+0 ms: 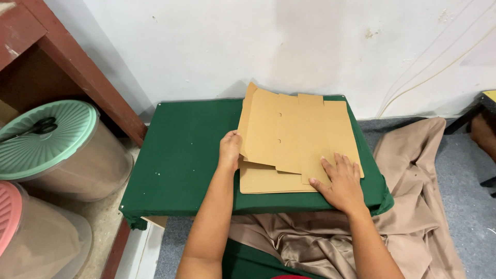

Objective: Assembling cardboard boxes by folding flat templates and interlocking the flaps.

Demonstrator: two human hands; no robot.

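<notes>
Left hand: my left hand (230,150) closes its fingers over the left edge of the flat brown cardboard sheets (297,137), gripping the upper sheet.
Right hand: my right hand (341,181) lies open, palm down, fingers spread, pressing on the lower right part of the cardboard.
Cardboard: several cut sheets are stacked unevenly on the right half of the tabletop (181,150), the top one bearing small punched holes.
Tabletop: covered in dark green cloth, set against a white wall (268,41).
Left surroundings: two clear tubs, one with a mint lid (46,137) carrying black scissors (39,126), one with a pink lid (8,212).
Foreground: tan satin fabric (413,206) lies bunched on the grey floor.
</notes>
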